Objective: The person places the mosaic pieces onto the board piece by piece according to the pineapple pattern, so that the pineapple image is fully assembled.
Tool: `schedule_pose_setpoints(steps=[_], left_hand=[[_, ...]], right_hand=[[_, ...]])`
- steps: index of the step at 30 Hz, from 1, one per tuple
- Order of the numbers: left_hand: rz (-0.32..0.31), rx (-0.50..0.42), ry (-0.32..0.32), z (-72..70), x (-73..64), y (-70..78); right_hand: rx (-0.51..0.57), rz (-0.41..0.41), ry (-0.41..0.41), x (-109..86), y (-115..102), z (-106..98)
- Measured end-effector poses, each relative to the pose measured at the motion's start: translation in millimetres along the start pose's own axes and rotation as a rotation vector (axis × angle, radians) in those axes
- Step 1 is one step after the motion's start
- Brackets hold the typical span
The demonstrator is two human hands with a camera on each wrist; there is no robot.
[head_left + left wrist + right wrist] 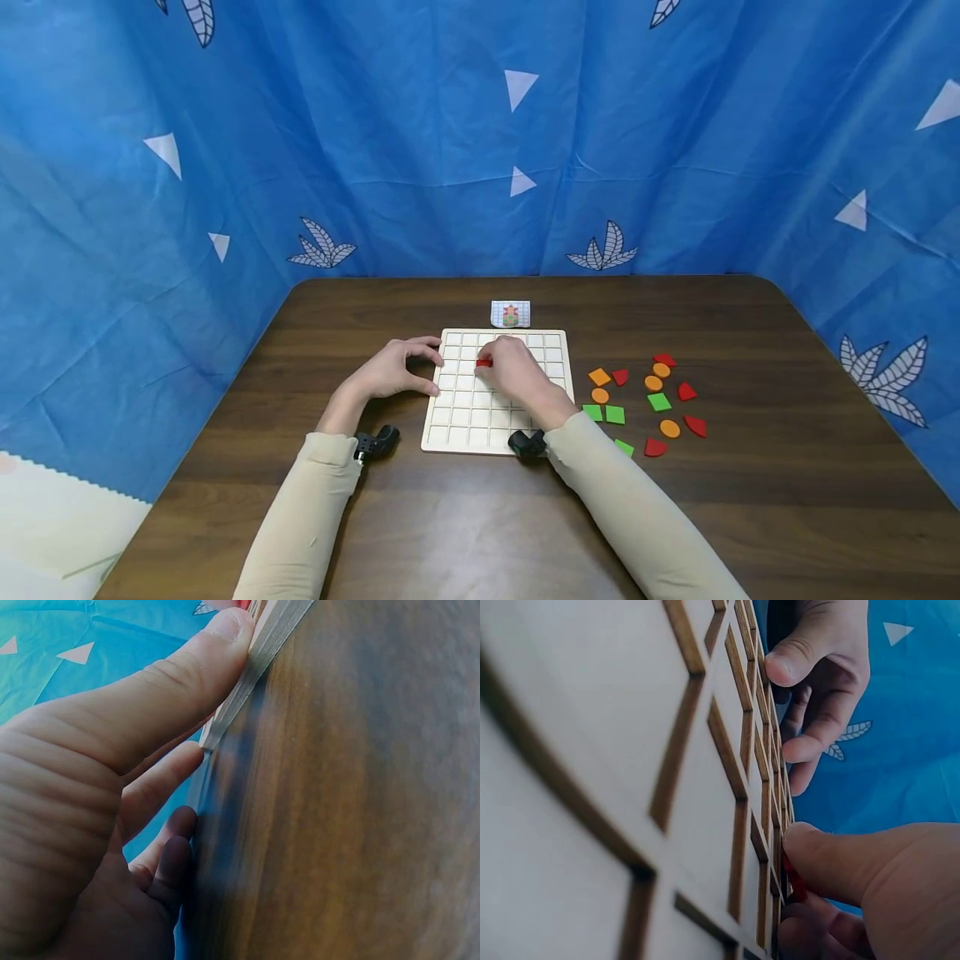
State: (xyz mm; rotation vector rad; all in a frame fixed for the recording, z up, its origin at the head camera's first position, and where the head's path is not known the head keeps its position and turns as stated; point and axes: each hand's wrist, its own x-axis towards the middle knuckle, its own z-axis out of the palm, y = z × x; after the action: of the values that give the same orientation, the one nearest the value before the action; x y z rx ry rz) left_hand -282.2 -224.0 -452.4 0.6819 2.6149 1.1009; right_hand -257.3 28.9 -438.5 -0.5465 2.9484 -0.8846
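A pale wooden grid board (459,435) lies on the dark table. Over its upper middle squares my right hand (517,372) pinches a small red piece (483,363) between thumb and fingers. The right wrist view shows that red piece (793,881) low against the grid, partly hidden by the fingers. My left hand (390,367) touches the board's left edge with thumb and fingertips, the fingers spread and gently bent. In the left wrist view the thumb (199,664) rests on the edge.
Behind the board lies a small card (511,313) with a coloured grid picture. Loose flat pieces, such as a green square (659,402), an orange disc (670,428) and a red piece (656,447), are scattered right of the board. A blue curtain (450,125) hangs behind the table.
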Motion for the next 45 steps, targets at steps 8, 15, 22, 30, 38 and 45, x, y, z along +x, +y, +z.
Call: schedule_pose_setpoints(steps=[8, 15, 22, 30, 38, 45], left_hand=[[0.022, -0.011, 0.000, -0.1, 1.1, -1.0], [0.025, 0.001, 0.001, 0.2, 0.9, -2.7], [0.020, -0.003, 0.008, -0.7, -0.6, -2.4], [0.012, -0.018, 0.001, 0.7, -0.5, -0.7], [-0.001, -0.007, 0.008, 2.0, 1.6, -1.7], [-0.005, -0.009, 0.008, 1.0, 0.7, -3.8]], right_hand=[[0.003, -0.011, -0.016, 0.8, 2, -1], [0.023, 0.006, -0.018, 2.4, 2, -1], [0.034, -0.015, -0.021, 2.8, 1, -4], [0.010, -0.080, -0.039, -8.6, 9, -16], [0.025, -0.064, -0.097, -32.1, 25, -48], [0.008, -0.014, -0.138, -50.3, 46, -76]])
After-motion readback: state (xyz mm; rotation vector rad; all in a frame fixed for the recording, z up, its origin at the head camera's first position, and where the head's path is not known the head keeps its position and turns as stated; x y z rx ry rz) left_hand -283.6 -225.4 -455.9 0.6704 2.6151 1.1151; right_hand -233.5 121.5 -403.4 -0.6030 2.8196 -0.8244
